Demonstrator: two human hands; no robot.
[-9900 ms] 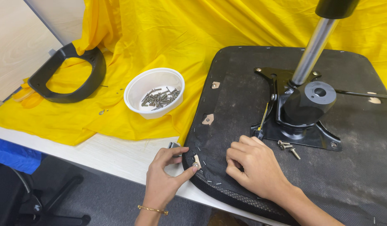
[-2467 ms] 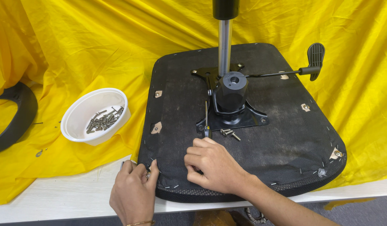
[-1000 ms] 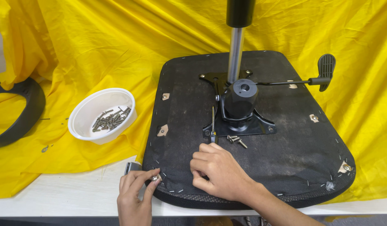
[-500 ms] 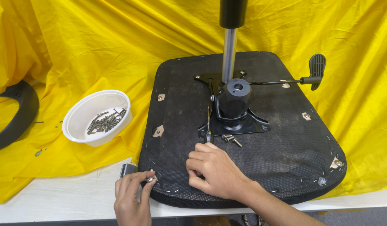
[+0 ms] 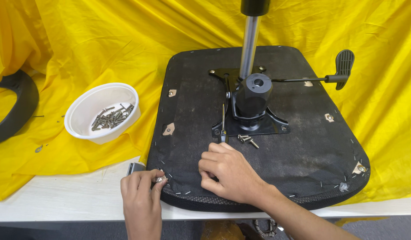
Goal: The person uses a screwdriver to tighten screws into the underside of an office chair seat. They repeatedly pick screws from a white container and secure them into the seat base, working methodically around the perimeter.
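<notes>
Black fabric-covered upturned chair seat (image 5: 276,178) lying on yellow cloth (image 5: 81,44), my right hand (image 5: 230,173) pressing down flat near its front edge, fingers loosely curled, my left hand (image 5: 141,195) pinching a small silver screw (image 5: 160,179) at the seat's corner, white round plastic bowl of screws (image 5: 102,112) sitting nearby.

no packages, labels, signs or screens show anywhere in this view.
</notes>
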